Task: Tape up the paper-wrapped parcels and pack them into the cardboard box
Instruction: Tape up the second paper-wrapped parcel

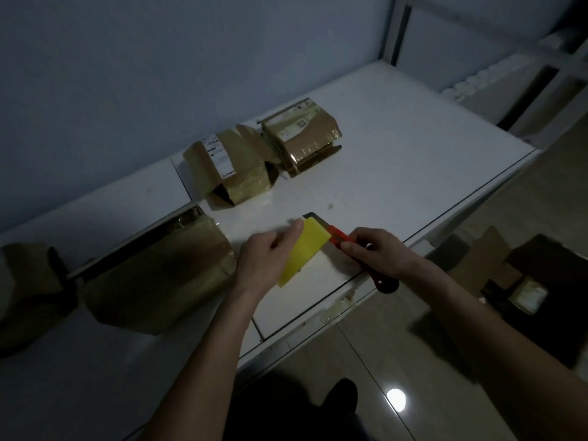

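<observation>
Both your forearms reach forward from the bottom of the view, bare and converging. Your left hand (pixel 265 261) is turned thumb-up, fingers curled round a yellow strip of tape (pixel 304 251). Your right hand (pixel 377 254) lies knuckles-up just beside it, its grip closed round a red utility knife (pixel 346 240), forefinger along the handle.

You stand at a white table (pixel 397 160) pushed against a plain blue-grey wall (pixel 159 58). The room is dim. Past the table's far right corner is a pale metal shelf rack (pixel 563 68). Under you is a shiny tiled floor (pixel 366 361), and one round bright light spot (pixel 395 399) shines on it.
</observation>
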